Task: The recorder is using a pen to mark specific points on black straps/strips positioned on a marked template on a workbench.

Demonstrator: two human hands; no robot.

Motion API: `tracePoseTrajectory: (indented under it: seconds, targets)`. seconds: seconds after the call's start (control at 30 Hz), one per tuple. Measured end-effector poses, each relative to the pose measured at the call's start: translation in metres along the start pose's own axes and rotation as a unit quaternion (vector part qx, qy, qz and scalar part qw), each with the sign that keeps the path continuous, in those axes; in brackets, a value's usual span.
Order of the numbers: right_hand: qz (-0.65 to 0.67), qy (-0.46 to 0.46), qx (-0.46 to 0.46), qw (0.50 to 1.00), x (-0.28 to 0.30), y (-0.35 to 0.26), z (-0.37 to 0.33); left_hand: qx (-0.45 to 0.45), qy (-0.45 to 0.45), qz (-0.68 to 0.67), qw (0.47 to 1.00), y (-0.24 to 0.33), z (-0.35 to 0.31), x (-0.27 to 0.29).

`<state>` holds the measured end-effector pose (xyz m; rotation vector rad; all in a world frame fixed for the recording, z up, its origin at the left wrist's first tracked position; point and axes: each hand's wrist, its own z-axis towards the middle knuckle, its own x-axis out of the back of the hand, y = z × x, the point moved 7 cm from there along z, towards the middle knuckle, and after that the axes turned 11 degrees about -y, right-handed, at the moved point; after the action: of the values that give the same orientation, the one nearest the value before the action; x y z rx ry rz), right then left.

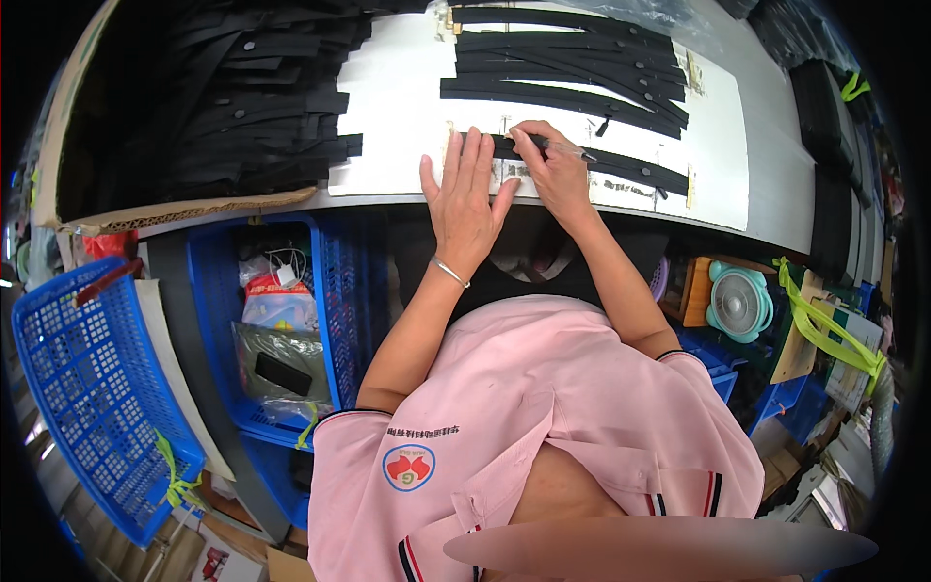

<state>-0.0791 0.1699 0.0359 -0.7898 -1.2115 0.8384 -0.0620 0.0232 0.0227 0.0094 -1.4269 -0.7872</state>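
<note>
Pink short-sleeved polo shirt (543, 407) with dark collar trim fills the near field; both bare forearms reach forward from it to the edge of the white work table (407, 107). Work item: a long, flat black strap of matte rubber-like material (621, 165), lying flat along the table's near edge and running rightward from under the hands. Left hand (470, 199), silver bangle at the wrist, lies palm down with fingers spread, pressing the strap's left end flat, apparently to keep it from sliding. Right hand (553, 165) has fingertips drawn together, pinching at the strap's upper edge just beside the left fingers; whether a small tool is in that pinch cannot be told. Farther back, a fanned group of similar black straps (572, 73) lies on the table top. At far left, a cardboard box (194, 209) holds a dense heap of black straps (242, 97). Below the table: blue plastic crates (97, 388) and a small teal desk fan (739, 301).
</note>
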Motion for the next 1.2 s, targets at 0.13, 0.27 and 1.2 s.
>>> tracePoseTrajectory:
  seconds: [0.13, 0.27, 1.2]
  targets:
    - [0.021, -0.019, -0.004, 1.000, 0.003, 0.006, -0.003, -0.007, 0.013, 0.021, 1.000, 0.001, 0.001, 0.002]
    - [0.014, -0.076, 0.008, 0.997, -0.002, 0.005, -0.002, -0.008, 0.011, 0.024, 1.000, 0.001, 0.001, 0.002]
    - [-0.048, 0.110, -0.024, 0.992, 0.095, 0.046, -0.036, -0.009, -0.028, 0.030, 0.999, 0.020, 0.005, -0.003]
